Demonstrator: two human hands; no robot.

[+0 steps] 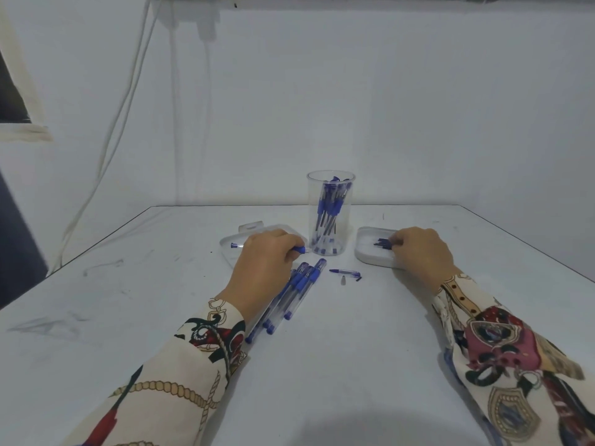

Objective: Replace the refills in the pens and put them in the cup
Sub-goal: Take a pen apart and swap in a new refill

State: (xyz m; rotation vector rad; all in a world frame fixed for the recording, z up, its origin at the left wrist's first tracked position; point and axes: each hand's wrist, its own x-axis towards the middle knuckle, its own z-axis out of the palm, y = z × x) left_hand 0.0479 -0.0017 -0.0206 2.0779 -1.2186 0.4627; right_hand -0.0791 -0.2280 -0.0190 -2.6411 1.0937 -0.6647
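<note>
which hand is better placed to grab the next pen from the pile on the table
Left: the left hand lies right over the pen pile, though it pinches something blue. The right hand is off at the right tray.

Both arms reach fwd over the table (322, 381) from its near edge, forearms in patterned sleeves (180, 375), wrists bare; L hand (262, 268) lies palm down left of centre, knuckles up, fingers curled twd the far edge, fingertips pinching a blue pen piece (299, 250); wrist roughly straight w/ the forearm; R hand (421, 249) sits right of centre, abt level w/ the L, palm down, fingers curled leftward, tips (396, 242) on small dark pieces (382, 243); can't tell if it grips them; hands well apart, elbows out of view.
</note>
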